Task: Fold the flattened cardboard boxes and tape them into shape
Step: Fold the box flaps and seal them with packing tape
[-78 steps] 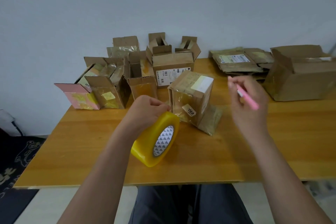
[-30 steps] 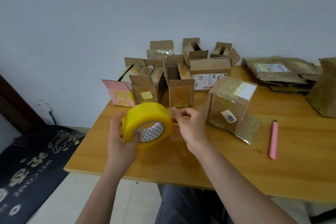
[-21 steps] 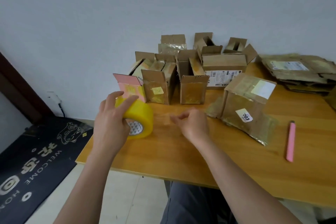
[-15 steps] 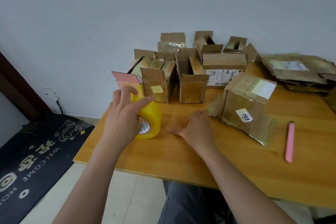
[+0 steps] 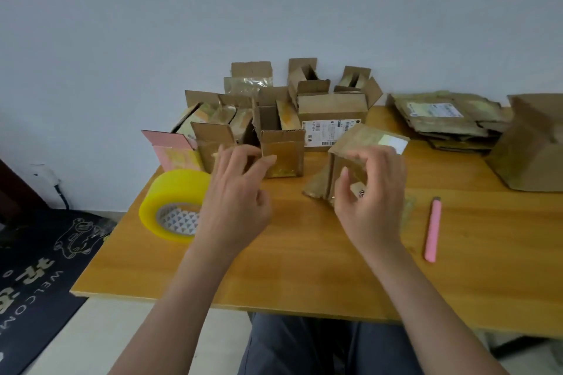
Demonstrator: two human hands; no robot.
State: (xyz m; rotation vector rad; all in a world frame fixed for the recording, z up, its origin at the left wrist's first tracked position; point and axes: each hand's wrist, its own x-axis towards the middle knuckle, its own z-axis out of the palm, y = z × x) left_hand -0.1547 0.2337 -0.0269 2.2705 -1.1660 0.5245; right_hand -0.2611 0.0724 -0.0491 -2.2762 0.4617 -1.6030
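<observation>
A small taped cardboard box (image 5: 370,139) with a white label stands tilted on the wooden table (image 5: 304,268). My right hand (image 5: 373,201) hovers just in front of it, fingers loosely curled, gripping nothing. My left hand (image 5: 237,195) is raised to the left of the box with fingers spread and empty. The yellow tape roll (image 5: 170,201) lies on the table to the left of that hand, apart from it. A stack of flattened boxes (image 5: 447,119) sits at the back right.
Several folded open boxes (image 5: 281,146) stand in a cluster at the back, with a pink one (image 5: 173,152) at the left. A pink utility knife (image 5: 432,230) lies right of my right hand. A larger box (image 5: 536,146) stands at the far right. The table's left edge is near the roll.
My left hand set the tape roll down on the table and let go. Both hands then lifted and moved right toward the small taped box.
</observation>
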